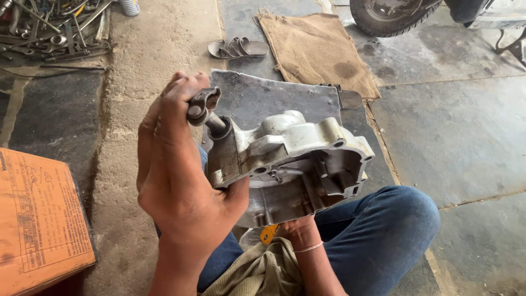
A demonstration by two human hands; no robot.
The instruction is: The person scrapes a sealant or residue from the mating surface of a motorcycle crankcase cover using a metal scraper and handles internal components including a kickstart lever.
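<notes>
Left hand [178, 181] wraps closed around the aluminium crankcase cover [290, 164], fingertips on its protruding steel shaft [205, 109]. Right hand [298, 227] supports underneath, fingers hidden, can't tell grip. Casting is held over the lap: looks heavy, rigid, greasy; best gripped by rim and bosses. Burlap sack [320, 49] on the floor beyond.

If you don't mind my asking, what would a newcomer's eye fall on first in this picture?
First, the grey cast-metal engine casing held up at centre frame: the left hand grips its left edge by a protruding shaft, while the right hand supports it from below, mostly hidden. Next, the orange cardboard box at lower left, the scattered tools at upper left and the burlap mat beyond.
</notes>
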